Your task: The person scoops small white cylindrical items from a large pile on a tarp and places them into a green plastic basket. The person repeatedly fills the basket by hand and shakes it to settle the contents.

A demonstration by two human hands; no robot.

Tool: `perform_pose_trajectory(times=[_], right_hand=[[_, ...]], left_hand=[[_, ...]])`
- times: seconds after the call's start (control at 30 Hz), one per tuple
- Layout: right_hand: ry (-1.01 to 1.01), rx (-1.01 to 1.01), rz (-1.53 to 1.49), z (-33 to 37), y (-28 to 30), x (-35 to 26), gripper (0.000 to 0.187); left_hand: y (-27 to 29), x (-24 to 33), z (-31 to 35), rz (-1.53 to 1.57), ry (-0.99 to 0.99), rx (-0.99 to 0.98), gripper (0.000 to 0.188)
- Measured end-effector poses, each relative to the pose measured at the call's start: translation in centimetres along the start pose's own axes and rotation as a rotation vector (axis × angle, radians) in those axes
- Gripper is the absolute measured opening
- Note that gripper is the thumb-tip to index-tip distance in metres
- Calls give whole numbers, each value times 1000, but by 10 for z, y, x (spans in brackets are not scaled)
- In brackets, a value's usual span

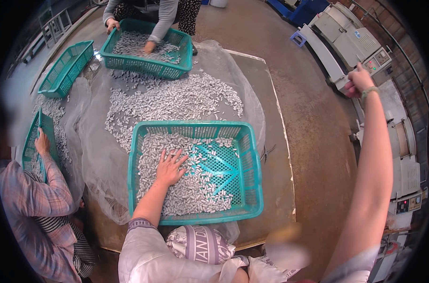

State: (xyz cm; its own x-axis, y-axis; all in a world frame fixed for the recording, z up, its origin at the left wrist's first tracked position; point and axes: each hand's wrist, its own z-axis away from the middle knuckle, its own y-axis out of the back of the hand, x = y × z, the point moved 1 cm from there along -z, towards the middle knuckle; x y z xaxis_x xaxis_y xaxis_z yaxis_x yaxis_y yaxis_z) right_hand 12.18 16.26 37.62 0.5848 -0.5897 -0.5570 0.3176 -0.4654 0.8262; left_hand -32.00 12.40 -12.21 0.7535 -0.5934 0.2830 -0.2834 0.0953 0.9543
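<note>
My left hand (170, 167) lies with spread fingers on a layer of small grey cylindrical pieces (177, 198) in a green plastic basket (195, 220). The pieces cover the basket's left and front parts, while its slatted bottom shows at the right. My right hand (360, 81) is raised far out to the right, away from the basket. One of its fingers is stretched out, the others are bent, and I see nothing held in it. A band circles that wrist.
Loose grey pieces (177, 100) lie spread on a transparent sheet (94, 141). Across from me, a person reaches into another green basket (146, 68). A person at left holds a tilted basket (52, 137). Another basket (66, 70) stands far left. Machines (351, 42) line the right.
</note>
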Motion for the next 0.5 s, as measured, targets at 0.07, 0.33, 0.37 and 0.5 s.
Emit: perform_pose_trajectory(times=[0.07, 0.33, 0.37, 0.5], right_hand=[[2, 22, -108, 7, -7, -6, 78], [-40, -728, -16, 133, -207, 220, 75], [-68, -791, 48, 166, -227, 248, 77], [-168, -883, -303, 235, -278, 305, 38]], left_hand=[[1, -4, -1, -14, 7, 9, 53], [29, 5, 13, 204, -53, -108, 58], [39, 10, 17, 301, -84, -69, 60], [45, -29, 28, 351, 119, 237, 63]])
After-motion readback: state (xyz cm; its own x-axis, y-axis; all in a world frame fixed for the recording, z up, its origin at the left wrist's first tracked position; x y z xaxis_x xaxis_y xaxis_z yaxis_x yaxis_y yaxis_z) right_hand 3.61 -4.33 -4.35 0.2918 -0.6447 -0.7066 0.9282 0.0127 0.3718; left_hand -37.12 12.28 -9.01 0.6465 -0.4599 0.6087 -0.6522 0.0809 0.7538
